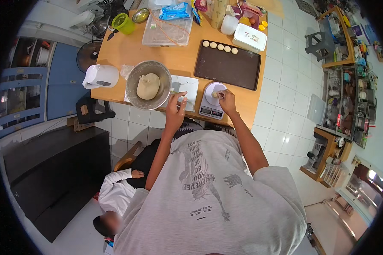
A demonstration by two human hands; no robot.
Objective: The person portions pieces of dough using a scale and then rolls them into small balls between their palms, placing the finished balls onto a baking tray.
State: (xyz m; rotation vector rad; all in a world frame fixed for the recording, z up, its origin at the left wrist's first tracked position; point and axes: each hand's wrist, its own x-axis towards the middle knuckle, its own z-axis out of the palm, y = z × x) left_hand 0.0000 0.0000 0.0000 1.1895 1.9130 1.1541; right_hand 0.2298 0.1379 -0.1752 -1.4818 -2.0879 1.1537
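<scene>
A white kitchen scale [212, 102] stands at the table's near edge. Over its round pan, my right hand [227, 102] pinches a small piece of dough [215, 94]; whether the piece rests on the pan I cannot tell. My left hand [175, 109] hovers beside the scale above a white sheet [191, 87], fingers apart, with something pale near the fingertips. Left of it, a steel bowl [164, 95] contains a large lump of dough [148, 86]. Beyond the scale lies a dark baking tray [230, 69] with several dough balls [220, 47] lined along its far edge.
A white electric kettle [102, 76] is left of the bowl. Toward the back are a lidded clear plastic box [166, 32], a green cup [123, 24] and a white tub [250, 37]. Another person in white [115, 189] sits at lower left.
</scene>
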